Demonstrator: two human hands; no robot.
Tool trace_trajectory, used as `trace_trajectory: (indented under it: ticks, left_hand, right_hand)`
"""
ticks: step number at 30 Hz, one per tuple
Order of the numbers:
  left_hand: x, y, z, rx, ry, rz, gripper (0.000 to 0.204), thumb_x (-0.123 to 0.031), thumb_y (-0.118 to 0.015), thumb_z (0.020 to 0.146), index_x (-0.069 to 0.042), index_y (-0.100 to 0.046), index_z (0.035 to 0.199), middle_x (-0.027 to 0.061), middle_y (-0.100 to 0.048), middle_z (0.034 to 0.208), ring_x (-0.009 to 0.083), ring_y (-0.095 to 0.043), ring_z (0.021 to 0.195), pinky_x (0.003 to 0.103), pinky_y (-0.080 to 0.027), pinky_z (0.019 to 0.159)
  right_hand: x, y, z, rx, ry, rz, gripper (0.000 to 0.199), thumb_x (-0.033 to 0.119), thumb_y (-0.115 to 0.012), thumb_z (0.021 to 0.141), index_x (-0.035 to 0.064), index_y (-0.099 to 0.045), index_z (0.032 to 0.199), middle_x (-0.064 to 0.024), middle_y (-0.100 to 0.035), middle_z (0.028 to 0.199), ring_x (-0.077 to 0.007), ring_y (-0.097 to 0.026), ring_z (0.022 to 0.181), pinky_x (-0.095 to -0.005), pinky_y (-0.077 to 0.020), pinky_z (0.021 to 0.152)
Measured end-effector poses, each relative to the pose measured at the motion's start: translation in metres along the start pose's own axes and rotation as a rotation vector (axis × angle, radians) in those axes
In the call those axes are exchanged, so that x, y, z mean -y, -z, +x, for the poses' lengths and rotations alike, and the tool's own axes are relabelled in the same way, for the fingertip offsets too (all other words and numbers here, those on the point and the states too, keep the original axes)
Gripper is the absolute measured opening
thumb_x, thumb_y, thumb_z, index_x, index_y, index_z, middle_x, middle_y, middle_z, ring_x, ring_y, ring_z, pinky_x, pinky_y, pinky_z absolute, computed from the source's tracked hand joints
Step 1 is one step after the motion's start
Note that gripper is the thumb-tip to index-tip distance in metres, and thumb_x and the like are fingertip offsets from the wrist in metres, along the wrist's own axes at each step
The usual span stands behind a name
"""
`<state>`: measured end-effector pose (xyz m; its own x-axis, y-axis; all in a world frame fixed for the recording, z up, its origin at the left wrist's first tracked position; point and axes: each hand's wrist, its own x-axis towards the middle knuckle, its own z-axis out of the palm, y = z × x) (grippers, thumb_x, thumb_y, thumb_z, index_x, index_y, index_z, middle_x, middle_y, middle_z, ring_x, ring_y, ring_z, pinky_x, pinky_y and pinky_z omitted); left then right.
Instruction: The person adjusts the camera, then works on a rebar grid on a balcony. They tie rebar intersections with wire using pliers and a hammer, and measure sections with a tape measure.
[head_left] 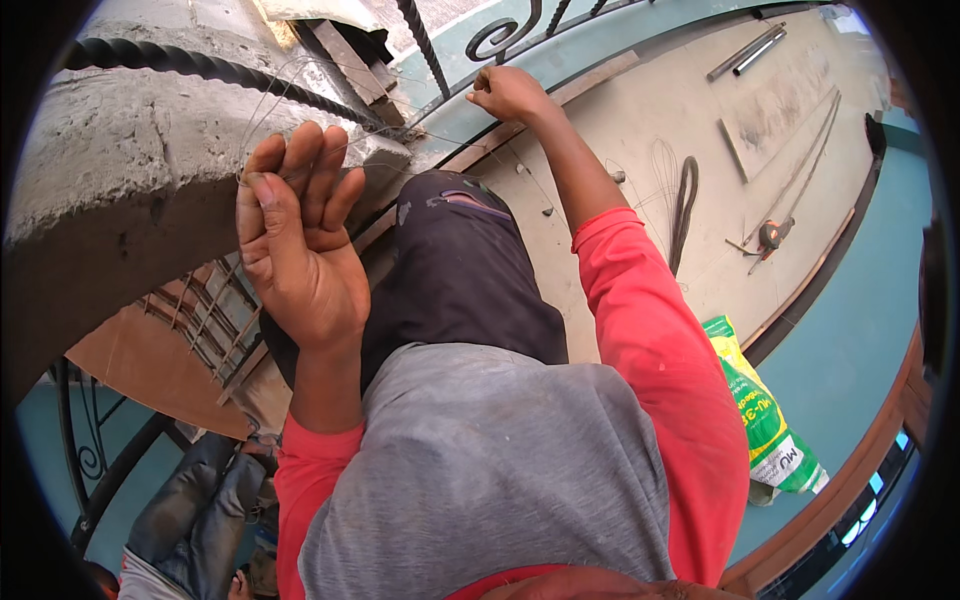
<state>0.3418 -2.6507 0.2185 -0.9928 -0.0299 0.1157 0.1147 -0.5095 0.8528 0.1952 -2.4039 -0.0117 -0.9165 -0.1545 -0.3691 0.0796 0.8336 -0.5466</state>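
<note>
My left hand (305, 235) is raised beside the rough concrete ledge (120, 130), palm toward me. Its thumb presses against the index finger, pinching a thin wire (422, 120), while the other fingers curl loosely. Loops of this wire rise above the fingertips, and strands stretch across toward my right hand (505, 95). That hand is closed near the scrolled black railing (497, 45), and the wire appears to end in its fingers, though the grip itself is partly hidden. A twisted black iron bar (220, 75) slants between the ledge and the railing, behind my left fingertips.
To the right, the floor holds a coil of dark wire (684, 215), a tape measure (772, 235), metal tubes (750, 52), a flat board (780, 110) and a green-yellow bag (755, 410). At lower left, another person's legs (190, 510) show below a rebar grid (205, 315).
</note>
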Motion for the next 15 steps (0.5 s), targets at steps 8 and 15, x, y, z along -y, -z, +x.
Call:
trace_trajectory:
  ticks: [8, 15]
  left_hand:
    - [0.000, -0.012, 0.020, 0.037, -0.063, -0.030, 0.036, -0.021, -0.038, 0.111, 0.002, -0.048, 0.136, 0.0219, -0.063, 0.131, 0.0323, -0.064, 0.123, 0.037, -0.063, 0.093]
    - [0.020, -0.013, 0.028, -0.029, -0.037, 0.035, 0.034, -0.021, -0.041, 0.111, 0.003, -0.050, 0.134, 0.0211, -0.064, 0.129, 0.0312, -0.065, 0.121, 0.036, -0.063, 0.092]
  right_hand:
    - [-0.023, -0.038, 0.017, 0.104, 0.012, 0.021, 0.069, 0.046, -0.069, 0.090, -0.0069, -0.060, 0.133, -0.0280, -0.062, 0.132, -0.0389, -0.059, 0.126, -0.0440, -0.0467, 0.106]
    - [-0.031, -0.054, 0.037, 0.086, 0.068, -0.038, 0.060, 0.044, -0.067, 0.092, -0.0072, -0.066, 0.124, -0.0282, -0.064, 0.128, -0.0408, -0.061, 0.122, -0.0448, -0.0490, 0.103]
